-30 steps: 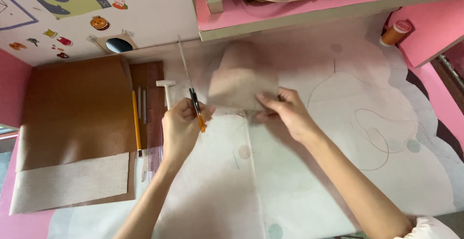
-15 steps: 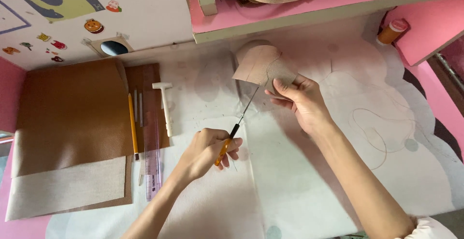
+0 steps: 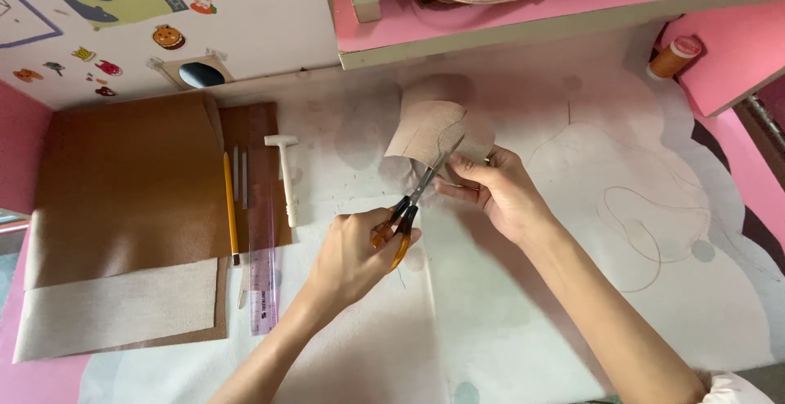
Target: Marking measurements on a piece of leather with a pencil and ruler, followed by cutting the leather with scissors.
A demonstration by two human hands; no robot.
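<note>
Head view: at the centre of the frame the left hand (image 3: pixel 356 253) is closed around the orange handles of a pair of scissors (image 3: pixel 413 204), whose blades point up and right into a beige fabric piece (image 3: pixel 425 132). The right hand (image 3: pixel 499 191) pinches that piece at its lower right edge, holding it just above the pale table cover (image 3: pixel 572 306). At left lie brown leather (image 3: pixel 123 183), a yellow pencil (image 3: pixel 231 206), a clear ruler (image 3: pixel 262 265) and a small white hammer (image 3: pixel 286 177). An orange thread spool (image 3: pixel 675 56) stands at upper right.
</note>
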